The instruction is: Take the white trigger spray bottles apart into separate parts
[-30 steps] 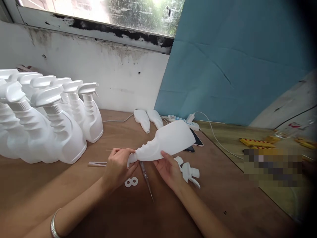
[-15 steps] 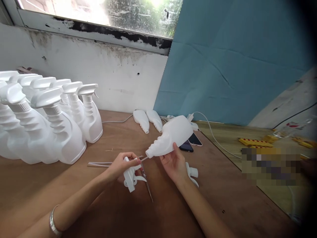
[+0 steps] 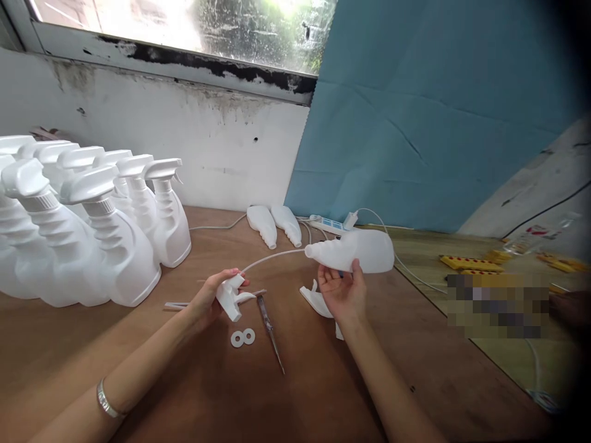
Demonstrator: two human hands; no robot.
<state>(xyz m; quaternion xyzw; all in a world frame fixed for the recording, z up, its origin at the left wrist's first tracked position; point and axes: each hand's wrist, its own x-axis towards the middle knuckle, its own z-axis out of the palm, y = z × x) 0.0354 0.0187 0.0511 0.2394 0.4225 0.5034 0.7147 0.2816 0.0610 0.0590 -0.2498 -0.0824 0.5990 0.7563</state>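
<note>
My left hand is closed around a white trigger sprayer head. From it a thin dip tube arches up to the right, its far end at the mouth of a white plastic bottle. My right hand supports that bottle from below, lying on its side with the neck to the left. Beneath my hands lie two white washers and a screwdriver. Another sprayer head rests on the table, partly hidden behind my right hand.
Finished-looking spray bottles stand crowded at the left. Two headless bottles lie near the wall. A power strip with cables sits behind the held bottle. Spare tubes lie by my left wrist. Yellow pieces are at the right.
The bottle has swung rightward and levelled out, away from the sprayer head. The sprayer head has moved left and up, with more of its tube showing. The washers have come into view.
</note>
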